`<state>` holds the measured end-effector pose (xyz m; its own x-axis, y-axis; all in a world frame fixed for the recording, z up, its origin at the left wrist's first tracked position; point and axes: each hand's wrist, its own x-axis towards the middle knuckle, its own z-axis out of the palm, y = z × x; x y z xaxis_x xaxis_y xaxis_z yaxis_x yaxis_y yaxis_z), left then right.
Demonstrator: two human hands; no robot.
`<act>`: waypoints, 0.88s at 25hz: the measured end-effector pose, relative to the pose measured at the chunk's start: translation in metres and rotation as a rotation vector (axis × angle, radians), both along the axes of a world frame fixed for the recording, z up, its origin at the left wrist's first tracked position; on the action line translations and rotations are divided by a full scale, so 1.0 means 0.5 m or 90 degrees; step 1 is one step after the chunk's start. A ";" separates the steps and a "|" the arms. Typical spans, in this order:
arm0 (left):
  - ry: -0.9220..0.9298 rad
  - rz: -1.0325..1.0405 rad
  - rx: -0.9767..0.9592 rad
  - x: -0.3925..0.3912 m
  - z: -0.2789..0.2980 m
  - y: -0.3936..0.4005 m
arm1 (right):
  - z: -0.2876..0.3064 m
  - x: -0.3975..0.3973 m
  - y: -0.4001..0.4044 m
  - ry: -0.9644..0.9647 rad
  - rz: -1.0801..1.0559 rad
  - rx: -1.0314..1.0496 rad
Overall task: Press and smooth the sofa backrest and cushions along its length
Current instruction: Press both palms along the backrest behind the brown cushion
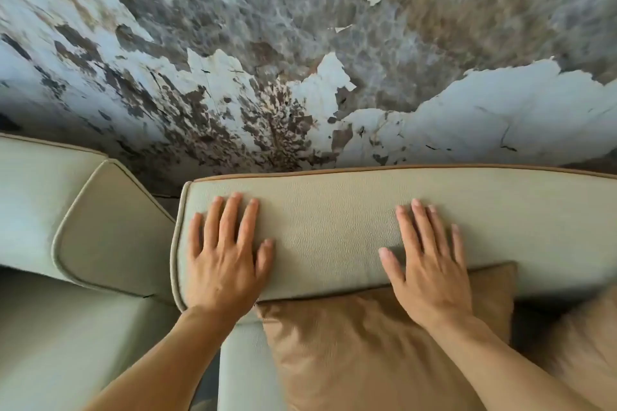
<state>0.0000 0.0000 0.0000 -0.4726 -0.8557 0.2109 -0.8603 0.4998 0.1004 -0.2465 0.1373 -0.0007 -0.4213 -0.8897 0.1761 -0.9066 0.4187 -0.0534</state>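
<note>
A pale cream leather sofa backrest (327, 227) with tan piping runs across the middle of the head view. My left hand (227, 253) lies flat on its top near the left end, fingers spread, holding nothing. My right hand (427, 263) lies flat on the same top surface further right, fingers spread, its heel over the edge above a tan cushion (360, 350). That cushion leans against the backrest front, below and between my forearms.
A second cream sofa section (110, 237) meets this one at an angle on the left, with its seat (66, 344) below. A wall with peeling white paint (300, 60) stands directly behind the backrest. Another tan cushion (581, 344) shows at the right edge.
</note>
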 end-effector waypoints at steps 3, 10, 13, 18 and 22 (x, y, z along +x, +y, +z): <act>0.045 0.010 -0.082 -0.008 -0.028 -0.007 | -0.044 -0.010 -0.009 0.020 -0.001 -0.097; 0.033 0.009 -0.154 -0.031 -0.055 -0.048 | -0.089 -0.033 -0.046 0.079 -0.020 -0.161; 0.036 0.003 -0.153 -0.052 -0.056 -0.082 | -0.095 -0.046 -0.073 0.079 -0.035 -0.177; 0.028 -0.005 -0.153 -0.096 -0.057 -0.150 | -0.105 -0.084 -0.126 0.102 -0.058 -0.181; 0.024 -0.020 -0.157 -0.122 -0.057 -0.191 | -0.113 -0.105 -0.159 0.109 -0.069 -0.187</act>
